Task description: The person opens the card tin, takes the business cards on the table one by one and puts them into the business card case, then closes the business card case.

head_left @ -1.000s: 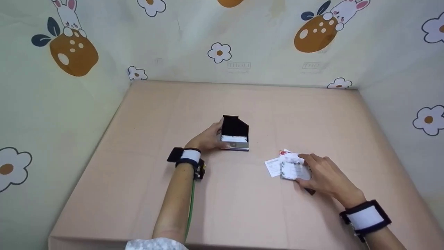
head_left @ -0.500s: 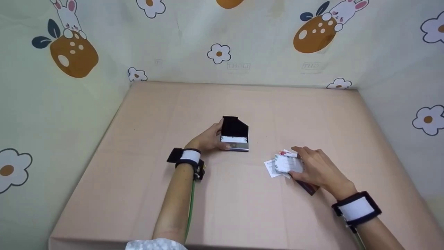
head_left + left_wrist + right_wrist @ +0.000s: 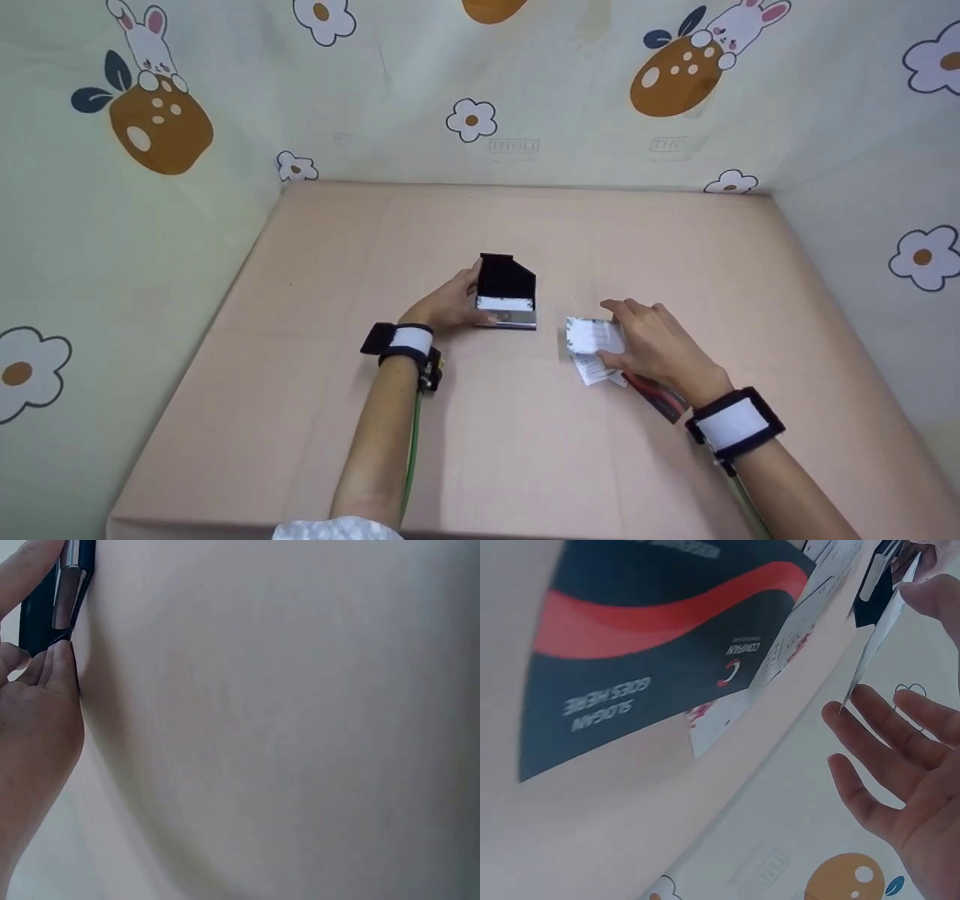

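Observation:
My left hand (image 3: 454,300) grips a business card holder (image 3: 508,277) by its left side. The holder's black lid stands raised, its body is silver, and a white card shows inside it. My right hand (image 3: 660,345) pinches a white business card (image 3: 592,335) with leafy printed edges between thumb and fingers. Seen from the right wrist, that card (image 3: 877,645) is nearly edge-on, with the holder (image 3: 874,589) just beyond it. Beneath the right hand lie a white card (image 3: 589,371) and a dark card with a red stripe (image 3: 667,626).
A table (image 3: 337,247) with a plain pinkish cover carries everything. Patterned walls (image 3: 570,82) with rabbits and flowers enclose its back and sides. A green cable (image 3: 411,457) runs along the left forearm, another along the right.
My right hand has moved left and a little away from me, taking the white card off the other cards toward the holder. More of the dark card shows. My left hand stays put.

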`<state>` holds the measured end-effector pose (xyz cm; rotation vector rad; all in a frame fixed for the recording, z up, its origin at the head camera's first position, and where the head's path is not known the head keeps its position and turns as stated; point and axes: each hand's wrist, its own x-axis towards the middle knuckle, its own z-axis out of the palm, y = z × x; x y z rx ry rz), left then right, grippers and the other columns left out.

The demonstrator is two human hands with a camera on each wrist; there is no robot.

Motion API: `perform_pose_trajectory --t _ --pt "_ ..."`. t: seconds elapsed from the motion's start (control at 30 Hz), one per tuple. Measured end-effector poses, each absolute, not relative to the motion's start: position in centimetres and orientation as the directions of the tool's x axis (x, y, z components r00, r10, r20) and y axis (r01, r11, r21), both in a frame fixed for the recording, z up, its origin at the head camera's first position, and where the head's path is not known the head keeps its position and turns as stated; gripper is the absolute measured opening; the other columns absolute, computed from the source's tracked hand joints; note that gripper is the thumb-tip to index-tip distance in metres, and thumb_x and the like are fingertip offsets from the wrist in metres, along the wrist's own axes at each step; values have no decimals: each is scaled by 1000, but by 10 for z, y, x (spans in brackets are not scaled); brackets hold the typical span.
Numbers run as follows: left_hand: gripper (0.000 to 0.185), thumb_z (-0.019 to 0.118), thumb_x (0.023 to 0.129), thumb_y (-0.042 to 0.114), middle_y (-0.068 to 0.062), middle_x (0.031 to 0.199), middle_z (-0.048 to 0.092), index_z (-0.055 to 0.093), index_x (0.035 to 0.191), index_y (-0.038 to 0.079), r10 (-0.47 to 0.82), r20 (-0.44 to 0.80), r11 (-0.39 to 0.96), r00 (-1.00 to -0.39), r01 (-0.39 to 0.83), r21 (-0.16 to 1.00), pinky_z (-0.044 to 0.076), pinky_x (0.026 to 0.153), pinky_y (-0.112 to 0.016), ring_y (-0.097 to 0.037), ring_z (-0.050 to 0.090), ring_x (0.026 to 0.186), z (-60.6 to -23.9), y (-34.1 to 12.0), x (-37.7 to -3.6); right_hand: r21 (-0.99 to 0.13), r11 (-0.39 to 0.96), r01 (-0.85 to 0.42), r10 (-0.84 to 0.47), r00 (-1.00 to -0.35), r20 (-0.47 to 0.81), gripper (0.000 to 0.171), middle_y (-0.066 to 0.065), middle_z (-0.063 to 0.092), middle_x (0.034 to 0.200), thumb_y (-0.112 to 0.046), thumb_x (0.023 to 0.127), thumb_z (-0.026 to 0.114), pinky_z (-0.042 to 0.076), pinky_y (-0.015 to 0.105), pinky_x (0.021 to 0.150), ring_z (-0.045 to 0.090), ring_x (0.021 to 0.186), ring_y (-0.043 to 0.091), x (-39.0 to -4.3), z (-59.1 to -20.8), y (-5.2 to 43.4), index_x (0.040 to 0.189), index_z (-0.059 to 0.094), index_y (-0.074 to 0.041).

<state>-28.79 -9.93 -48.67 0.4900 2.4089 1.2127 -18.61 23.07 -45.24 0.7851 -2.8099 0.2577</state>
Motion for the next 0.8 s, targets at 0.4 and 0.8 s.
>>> perform_pose_trajectory --t 0.4,0.8 --pt "119 86 78 18 -19 166 19 2 163 18 487 -180 557 -855 145 818 11 129 -41 -31 15 156 -487 -100 -287 -81 804 -589 -547 -785 290 73 19 72 109 -36 75 86 56 49 81 69 91 27 -203 -437 197 130 59 4" --pt "117 84 80 20 -16 166 19 2 163 18 468 -190 579 -863 138 803 13 129 -39 -28 16 156 -488 -101 -286 -86 789 -609 -560 -769 307 73 21 72 112 -35 76 84 56 50 81 70 98 32 -217 -431 179 131 57 4"
